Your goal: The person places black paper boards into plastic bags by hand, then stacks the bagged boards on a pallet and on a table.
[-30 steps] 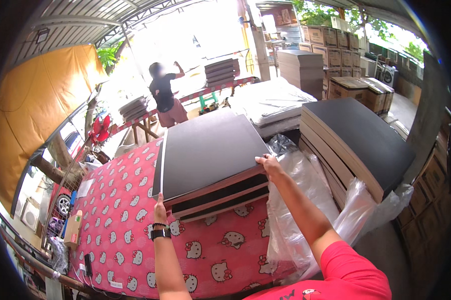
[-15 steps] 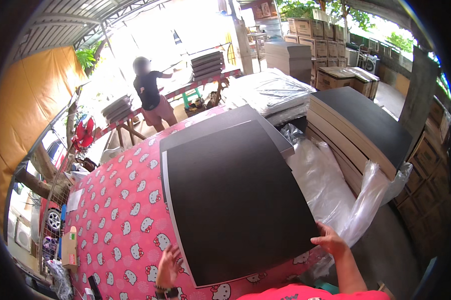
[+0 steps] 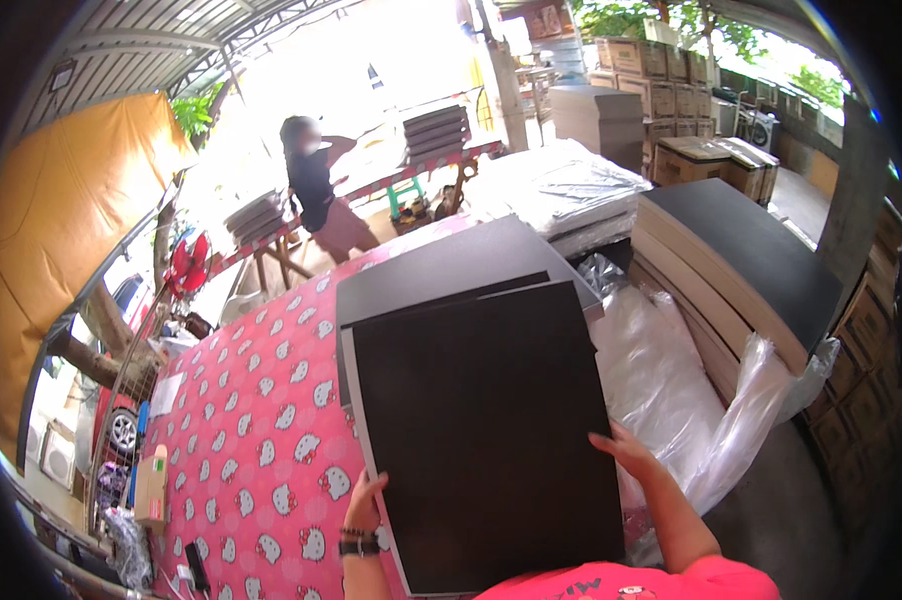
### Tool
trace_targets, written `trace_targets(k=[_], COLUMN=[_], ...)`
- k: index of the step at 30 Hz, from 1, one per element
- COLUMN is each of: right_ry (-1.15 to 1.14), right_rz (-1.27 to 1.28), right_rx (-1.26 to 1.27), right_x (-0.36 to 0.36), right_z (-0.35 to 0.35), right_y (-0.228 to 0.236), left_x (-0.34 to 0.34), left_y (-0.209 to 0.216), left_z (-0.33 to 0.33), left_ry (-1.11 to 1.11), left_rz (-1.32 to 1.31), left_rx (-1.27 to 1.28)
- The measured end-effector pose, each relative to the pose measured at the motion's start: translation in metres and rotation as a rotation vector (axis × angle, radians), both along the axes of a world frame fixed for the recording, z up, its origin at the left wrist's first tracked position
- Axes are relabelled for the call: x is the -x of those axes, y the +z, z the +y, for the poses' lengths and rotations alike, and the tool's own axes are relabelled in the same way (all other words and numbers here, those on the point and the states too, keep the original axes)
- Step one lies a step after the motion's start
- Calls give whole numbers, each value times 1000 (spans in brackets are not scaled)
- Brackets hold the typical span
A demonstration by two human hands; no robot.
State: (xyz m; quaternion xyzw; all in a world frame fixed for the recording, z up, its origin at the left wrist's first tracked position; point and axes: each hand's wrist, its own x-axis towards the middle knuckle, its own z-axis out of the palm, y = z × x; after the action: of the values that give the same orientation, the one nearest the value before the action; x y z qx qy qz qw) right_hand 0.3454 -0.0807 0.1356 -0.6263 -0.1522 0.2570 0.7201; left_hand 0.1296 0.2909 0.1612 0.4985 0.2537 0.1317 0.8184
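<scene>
A large black rectangular board (image 3: 481,430) with a pale left edge lies in front of me, its near end close to my red shirt. My left hand (image 3: 365,503) grips its left edge, thumb on top. On the opposite edge, my right hand (image 3: 626,452) holds on with the thumb over the black face and the other fingers hidden beneath. Under the far end of this board are more large boards (image 3: 431,265), grey on top, with a black one partly showing. They rest on a table covered with a pink cat-print cloth (image 3: 271,415).
Clear plastic sheeting (image 3: 651,350) lies to the right, beside a tall board stack (image 3: 741,260) with a dark top. Beyond are a plastic-wrapped stack (image 3: 561,185) and cartons (image 3: 651,95). A person (image 3: 321,190) stands by a far table. A red fan (image 3: 188,263) is at left.
The black board has come nearer to me, uncovering more of the boards beneath. My left hand has closed on its left edge. The far person has turned and raised an arm.
</scene>
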Motion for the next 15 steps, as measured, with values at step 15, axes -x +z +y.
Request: trace_targets(k=[15], right_ry=[-25], right_rz=[-255], right_rx=[-346], right_x=[58], right_z=[14], right_y=[136], left_x=[83], left_y=[106], left_z=[-80], left_ry=[520], left_rz=[-336], left_rx=[-533])
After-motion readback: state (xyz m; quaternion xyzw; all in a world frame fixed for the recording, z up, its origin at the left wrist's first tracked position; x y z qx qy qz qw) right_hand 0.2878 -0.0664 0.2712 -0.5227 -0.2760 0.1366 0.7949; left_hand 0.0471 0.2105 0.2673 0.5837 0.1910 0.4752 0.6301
